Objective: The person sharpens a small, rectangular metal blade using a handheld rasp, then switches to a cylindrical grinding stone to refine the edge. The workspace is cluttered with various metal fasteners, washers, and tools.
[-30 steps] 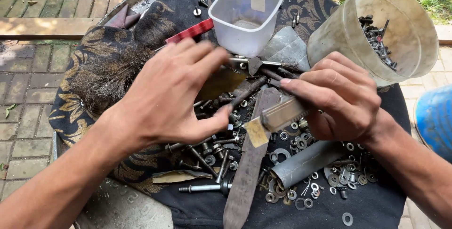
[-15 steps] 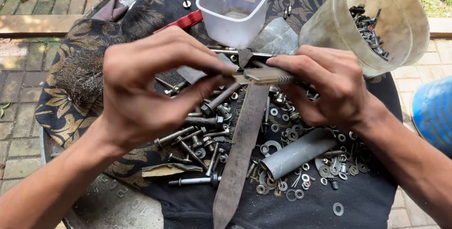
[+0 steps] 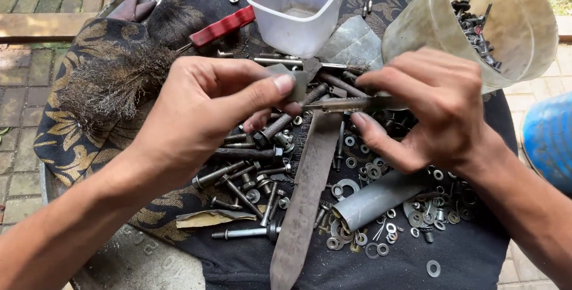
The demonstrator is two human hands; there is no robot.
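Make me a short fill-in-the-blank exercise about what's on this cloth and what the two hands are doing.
1. Both hands, left hand and right hand, hold one thin metal ____ between them.
2. The square white plastic container stands upright and is ____ inside.
3. The tipped clear jar holds dark ____.
4. The wire brush has a ____ handle.

Missing words: strip; empty; screws; red
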